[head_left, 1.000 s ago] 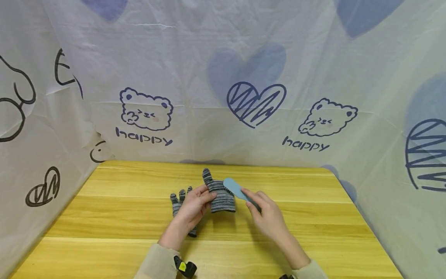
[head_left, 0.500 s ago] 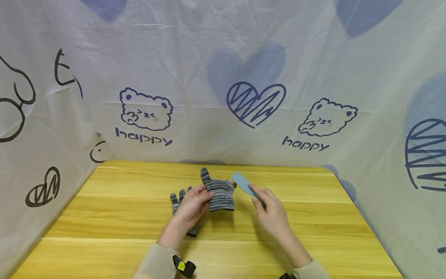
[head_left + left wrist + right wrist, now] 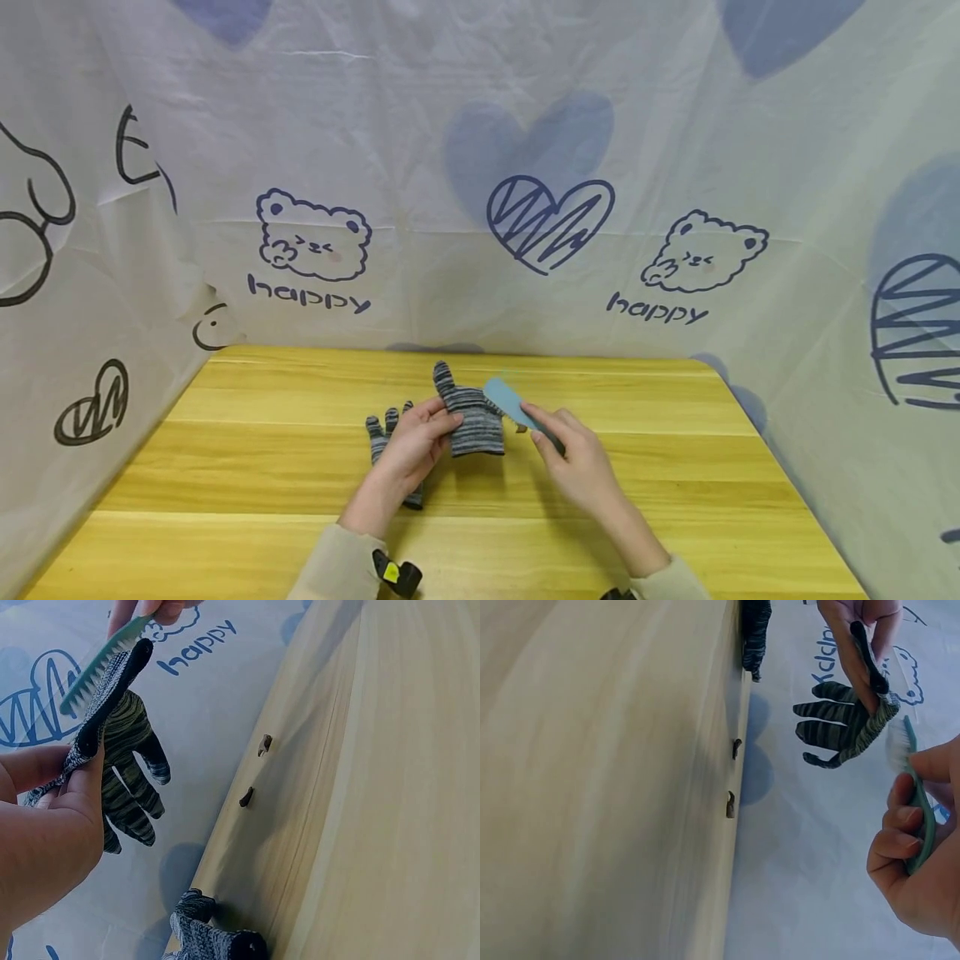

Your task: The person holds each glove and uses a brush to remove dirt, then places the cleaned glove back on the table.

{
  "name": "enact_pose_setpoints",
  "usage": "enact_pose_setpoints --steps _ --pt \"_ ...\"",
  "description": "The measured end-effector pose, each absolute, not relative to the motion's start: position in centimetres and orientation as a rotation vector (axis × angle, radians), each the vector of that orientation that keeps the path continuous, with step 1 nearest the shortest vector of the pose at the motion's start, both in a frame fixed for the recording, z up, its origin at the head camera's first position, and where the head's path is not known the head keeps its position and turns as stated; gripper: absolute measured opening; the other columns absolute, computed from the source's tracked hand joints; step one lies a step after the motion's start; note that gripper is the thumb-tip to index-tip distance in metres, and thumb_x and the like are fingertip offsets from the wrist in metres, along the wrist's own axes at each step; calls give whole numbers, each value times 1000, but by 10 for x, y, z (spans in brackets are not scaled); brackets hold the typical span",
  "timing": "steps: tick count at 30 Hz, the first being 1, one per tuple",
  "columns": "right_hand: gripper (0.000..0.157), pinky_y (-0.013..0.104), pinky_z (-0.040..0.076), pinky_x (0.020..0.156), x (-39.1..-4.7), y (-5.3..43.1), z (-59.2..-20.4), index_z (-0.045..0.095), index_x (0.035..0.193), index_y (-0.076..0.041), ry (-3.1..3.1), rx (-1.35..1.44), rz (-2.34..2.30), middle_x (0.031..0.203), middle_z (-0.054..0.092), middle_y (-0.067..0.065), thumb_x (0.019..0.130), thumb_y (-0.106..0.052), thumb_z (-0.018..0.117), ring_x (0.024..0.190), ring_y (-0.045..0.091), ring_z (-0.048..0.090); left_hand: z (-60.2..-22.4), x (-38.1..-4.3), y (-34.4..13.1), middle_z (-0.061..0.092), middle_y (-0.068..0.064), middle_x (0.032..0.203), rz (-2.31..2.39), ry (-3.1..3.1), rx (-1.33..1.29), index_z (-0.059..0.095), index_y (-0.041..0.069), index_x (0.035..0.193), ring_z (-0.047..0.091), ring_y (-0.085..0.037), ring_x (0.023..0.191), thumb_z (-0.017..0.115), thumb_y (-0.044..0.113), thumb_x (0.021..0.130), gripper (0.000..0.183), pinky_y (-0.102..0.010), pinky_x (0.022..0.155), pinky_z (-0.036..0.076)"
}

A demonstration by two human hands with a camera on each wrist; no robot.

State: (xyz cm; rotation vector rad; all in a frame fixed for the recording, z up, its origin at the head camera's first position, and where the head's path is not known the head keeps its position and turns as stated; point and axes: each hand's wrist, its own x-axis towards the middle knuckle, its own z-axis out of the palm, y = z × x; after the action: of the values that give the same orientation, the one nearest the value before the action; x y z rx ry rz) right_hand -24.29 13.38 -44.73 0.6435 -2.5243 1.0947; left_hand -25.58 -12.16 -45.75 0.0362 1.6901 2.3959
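Observation:
My left hand [image 3: 415,442] pinches the side of a grey-and-black striped knit glove [image 3: 480,427], lifted above the table with its dark-edged cuff towards me. My right hand [image 3: 583,467] grips the handle of a blue-green brush [image 3: 501,397]. Its pale bristles face the glove's outer surface; whether they press on it is hard to tell. In the right wrist view, the fingers of the held glove [image 3: 825,724] spread loosely. A matching second glove [image 3: 377,439] lies on the table, partly hidden behind my left forearm.
The wood-grain table [image 3: 675,500] carries two small dark brown bits [image 3: 265,745], seen apart from each other in both wrist views. A white cloth [image 3: 420,150] printed with hearts and bears hangs behind the table and along both sides.
The brush swung off to the right of the glove, then came back over it. A brown bit seen at the glove's edge is gone from there; one now shows just beyond the brush.

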Motion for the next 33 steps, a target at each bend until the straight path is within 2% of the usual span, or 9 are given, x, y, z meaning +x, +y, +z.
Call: enact_pose_setpoints --steps 5,8,12,16,18,21,23,27,33 --pt "43 24 42 60 -243 133 -449 66 143 -25 -2580 620 1096 95 63 -6 102 -11 68 70 9 47 -458 -256 -122 6 -25 170 2397 1694 22 10 -7 162 45 -8 134 56 1 104 75 -16 70 45" --pt "43 25 40 57 -242 133 -450 65 144 -25 -2609 589 1107 93 61 -6 103 -12 66 67 9 44 -458 -256 -122 3 -24 171 2396 1686 39 8 -6 163 54 -3 110 55 1 104 75 -17 66 41" --pt "43 25 38 54 -242 134 -450 64 144 -25 -2627 567 1102 92 61 -4 103 -11 65 64 8 41 -458 -255 -122 2 -25 170 2399 1678 69 6 -6 163 35 -1 72 54 1 105 76 -19 61 33" --pt "44 26 40 55 -244 135 -449 64 145 -25 -2656 519 1092 94 62 -3 103 -11 64 64 9 42 -457 -256 -121 15 -27 168 2417 1673 58 8 -7 162 36 0 69 54 -1 104 75 -17 59 34" --pt "44 26 41 55 -245 136 -450 63 146 -25 -2672 482 1090 97 64 -3 104 -12 64 65 10 43 -457 -256 -121 40 -27 158 2432 1671 23 12 -7 162 36 0 67 55 -2 103 74 -17 58 34" --pt "44 27 41 55 -247 138 -451 63 146 -25 -2681 433 1090 103 67 0 104 -13 63 65 12 45 -456 -257 -119 48 -24 152 2443 1667 4 15 -7 162 37 -1 66 57 -2 102 73 -18 57 35" --pt "44 26 41 54 -248 139 -451 63 146 -23 -2677 410 1086 105 68 3 104 -13 63 65 12 45 -456 -258 -119 48 -25 152 2442 1666 0 16 -6 162 39 -1 67 57 -2 102 73 -19 58 35" --pt "43 25 39 52 -249 143 -450 62 147 -18 -2653 353 1098 106 67 7 104 -13 62 64 13 45 -456 -258 -120 10 -26 170 2428 1647 50 11 -8 162 51 -1 82 55 -1 104 74 -17 61 38" --pt "44 27 43 58 -250 147 -446 57 151 -19 -2560 309 1187 112 66 10 107 -15 60 71 17 50 -455 -257 -119 15 -28 168 2432 1642 67 12 -10 161 51 -1 80 54 -2 103 72 -15 62 41"
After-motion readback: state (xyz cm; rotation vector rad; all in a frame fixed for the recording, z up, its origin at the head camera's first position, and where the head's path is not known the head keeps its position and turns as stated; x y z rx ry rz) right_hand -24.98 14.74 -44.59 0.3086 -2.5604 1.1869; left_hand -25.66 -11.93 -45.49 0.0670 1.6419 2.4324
